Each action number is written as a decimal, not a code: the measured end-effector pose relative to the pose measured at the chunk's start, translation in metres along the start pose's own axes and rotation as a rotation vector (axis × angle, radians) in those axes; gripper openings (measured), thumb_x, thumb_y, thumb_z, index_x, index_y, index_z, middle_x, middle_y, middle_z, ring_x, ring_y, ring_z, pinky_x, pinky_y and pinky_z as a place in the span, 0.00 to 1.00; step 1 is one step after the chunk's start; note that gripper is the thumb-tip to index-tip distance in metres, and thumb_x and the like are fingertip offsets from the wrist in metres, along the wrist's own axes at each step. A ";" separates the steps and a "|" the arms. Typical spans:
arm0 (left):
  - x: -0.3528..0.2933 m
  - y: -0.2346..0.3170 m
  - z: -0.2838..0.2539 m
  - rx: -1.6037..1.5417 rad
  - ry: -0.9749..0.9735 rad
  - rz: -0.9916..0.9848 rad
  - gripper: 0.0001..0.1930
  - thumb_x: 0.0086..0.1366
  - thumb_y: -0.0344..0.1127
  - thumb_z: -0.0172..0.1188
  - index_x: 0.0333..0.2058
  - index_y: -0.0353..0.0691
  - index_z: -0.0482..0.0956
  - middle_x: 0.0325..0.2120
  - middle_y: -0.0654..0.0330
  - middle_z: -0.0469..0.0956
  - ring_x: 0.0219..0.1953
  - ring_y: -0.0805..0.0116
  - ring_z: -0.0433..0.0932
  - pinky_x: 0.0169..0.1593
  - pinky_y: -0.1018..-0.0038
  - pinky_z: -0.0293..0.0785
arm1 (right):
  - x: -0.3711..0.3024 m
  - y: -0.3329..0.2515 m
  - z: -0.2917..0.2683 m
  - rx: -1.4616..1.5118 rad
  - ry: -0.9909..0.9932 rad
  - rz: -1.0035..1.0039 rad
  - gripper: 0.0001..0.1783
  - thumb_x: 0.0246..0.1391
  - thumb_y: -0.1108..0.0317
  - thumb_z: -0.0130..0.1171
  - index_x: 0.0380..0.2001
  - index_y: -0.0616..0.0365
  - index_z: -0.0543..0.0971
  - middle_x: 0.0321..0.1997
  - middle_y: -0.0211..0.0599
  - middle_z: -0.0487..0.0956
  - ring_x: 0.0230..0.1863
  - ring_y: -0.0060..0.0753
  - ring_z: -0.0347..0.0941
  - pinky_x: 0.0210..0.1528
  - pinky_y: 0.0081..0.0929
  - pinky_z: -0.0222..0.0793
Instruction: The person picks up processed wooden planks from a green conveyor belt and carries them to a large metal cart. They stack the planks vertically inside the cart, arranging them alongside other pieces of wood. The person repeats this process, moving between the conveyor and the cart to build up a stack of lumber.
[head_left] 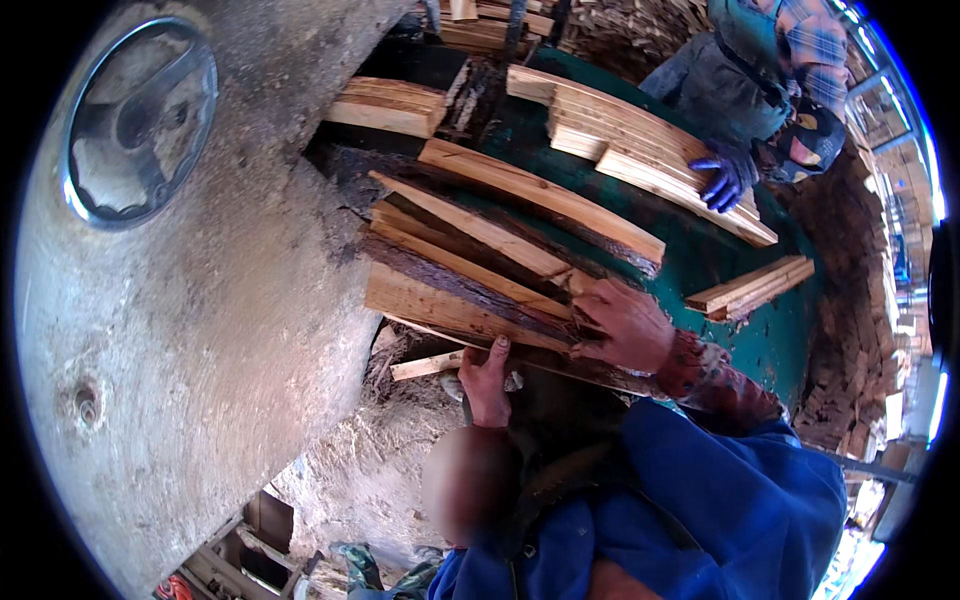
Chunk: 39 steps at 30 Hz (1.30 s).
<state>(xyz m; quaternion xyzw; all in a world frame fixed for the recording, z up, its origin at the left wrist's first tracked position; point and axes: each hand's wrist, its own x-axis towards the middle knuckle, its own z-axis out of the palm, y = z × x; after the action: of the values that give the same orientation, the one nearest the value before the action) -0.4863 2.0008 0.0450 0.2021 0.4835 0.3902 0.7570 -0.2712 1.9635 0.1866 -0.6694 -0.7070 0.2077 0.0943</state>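
Observation:
My left hand (487,385) is closed on the near edge of a wide wooden board (440,302), thumb on top and the other fingers hidden below. A strip of dark bark (450,277) runs along that board's far edge. My right hand (630,325) is bent round the right ends of the boards, its fingertips at the end of a narrower wooden board (480,225). Which ends it grips is partly hidden. Beyond these lies another bark-edged board (540,200), apart from both hands.
A green table (755,345) carries a stack of pale boards (640,150), with a co-worker's gloved hand (728,180) on it. Two short pieces (750,287) lie at the right. At the left stands a large metal panel (220,300) with a handwheel (140,120). More boards (390,105) lie behind.

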 end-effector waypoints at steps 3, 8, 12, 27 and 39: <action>0.001 -0.001 -0.003 -0.025 0.012 -0.022 0.20 0.60 0.35 0.70 0.47 0.34 0.73 0.40 0.60 0.79 0.39 0.72 0.77 0.40 0.72 0.77 | 0.006 0.005 -0.011 0.023 0.063 -0.054 0.32 0.46 0.51 0.69 0.49 0.61 0.75 0.49 0.44 0.71 0.51 0.49 0.69 0.53 0.41 0.68; 0.005 -0.008 -0.009 -0.060 -0.014 -0.017 0.17 0.62 0.36 0.67 0.44 0.32 0.76 0.38 0.59 0.79 0.39 0.69 0.80 0.41 0.71 0.80 | 0.034 0.035 0.000 0.018 0.063 -0.064 0.42 0.47 0.42 0.67 0.55 0.66 0.70 0.53 0.49 0.70 0.56 0.52 0.68 0.57 0.42 0.65; 0.005 -0.012 -0.013 -0.065 -0.027 -0.052 0.19 0.60 0.34 0.69 0.46 0.32 0.77 0.40 0.62 0.80 0.40 0.74 0.77 0.45 0.76 0.73 | 0.060 0.063 0.020 0.164 -0.144 0.101 0.57 0.46 0.31 0.63 0.63 0.71 0.62 0.60 0.56 0.67 0.62 0.55 0.64 0.63 0.40 0.61; 0.001 -0.026 0.001 -0.138 0.065 0.055 0.19 0.63 0.36 0.67 0.48 0.31 0.76 0.41 0.59 0.79 0.40 0.72 0.76 0.46 0.75 0.73 | 0.071 0.077 0.043 0.248 -0.231 0.142 0.52 0.47 0.35 0.64 0.62 0.65 0.65 0.55 0.57 0.69 0.59 0.54 0.67 0.62 0.40 0.62; -0.001 -0.031 -0.022 -0.076 -0.011 0.084 0.20 0.64 0.35 0.64 0.50 0.30 0.73 0.42 0.58 0.78 0.42 0.70 0.77 0.44 0.73 0.74 | 0.045 0.060 0.060 0.285 -0.175 0.226 0.50 0.46 0.35 0.64 0.58 0.70 0.69 0.52 0.58 0.70 0.55 0.54 0.68 0.58 0.39 0.64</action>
<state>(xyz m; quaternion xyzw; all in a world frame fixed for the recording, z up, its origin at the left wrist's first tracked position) -0.4941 1.9794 0.0142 0.1957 0.4552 0.4386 0.7498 -0.2449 1.9984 0.1012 -0.7038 -0.5964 0.3721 0.1025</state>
